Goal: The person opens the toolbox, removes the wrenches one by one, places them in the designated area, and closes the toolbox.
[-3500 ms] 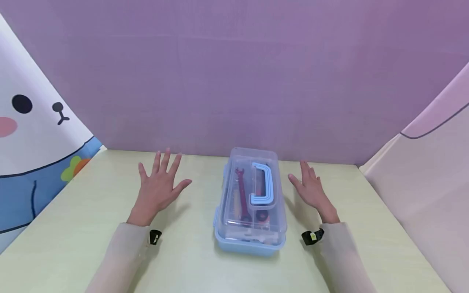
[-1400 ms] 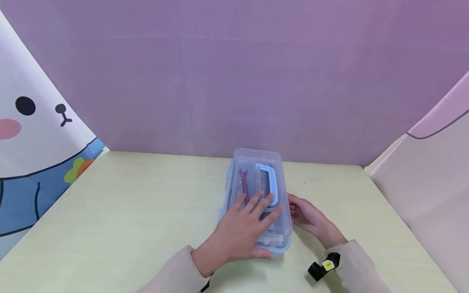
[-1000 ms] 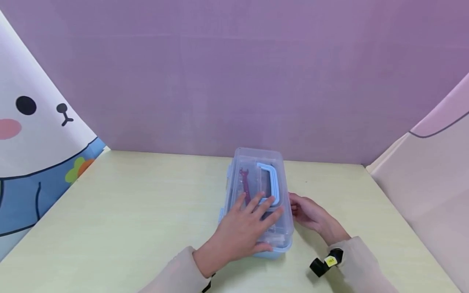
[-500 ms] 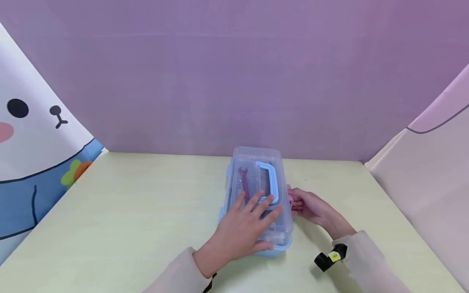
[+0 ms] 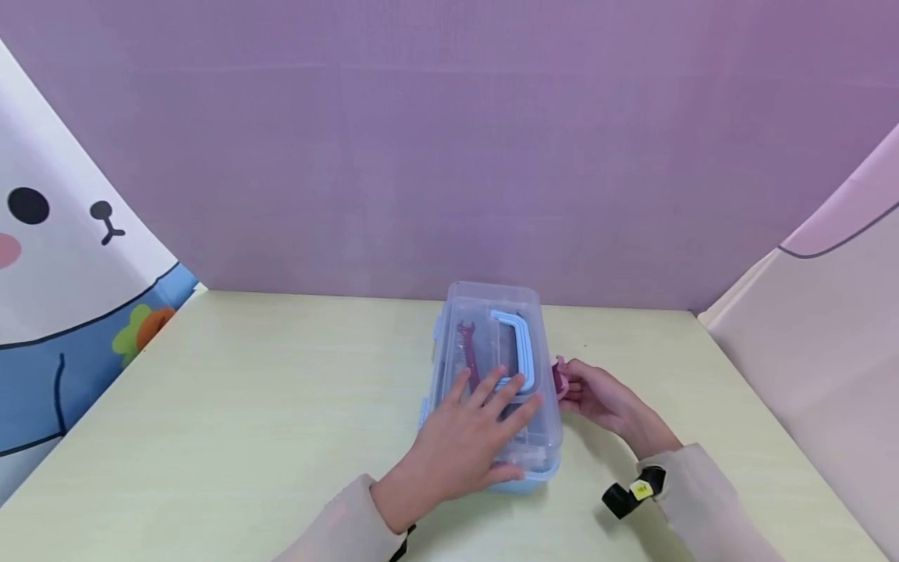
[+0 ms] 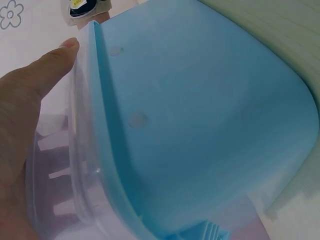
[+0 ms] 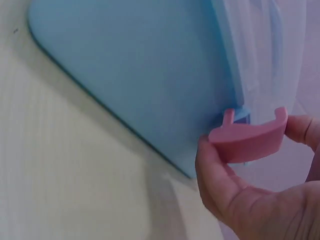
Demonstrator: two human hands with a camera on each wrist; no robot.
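The left hand [image 5: 460,460] lies spread on the clear lid [image 5: 495,297] of a blue toolbox [image 7: 140,65]; the right hand [image 5: 600,402] pinches its pink latch [image 7: 250,142], tilted out and seemingly undone. The lid is not yet raised. Beneath lies a pale desk [image 5: 281,375]; beyond hangs a purple backdrop [image 5: 421,156].

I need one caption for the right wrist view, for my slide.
Right hand pinching a pink latch at the side of a blue box.

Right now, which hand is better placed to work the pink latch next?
Probably the right hand: it pinches the pink latch on the box. The left hand rests spread on the clear lid and does not touch the latch.
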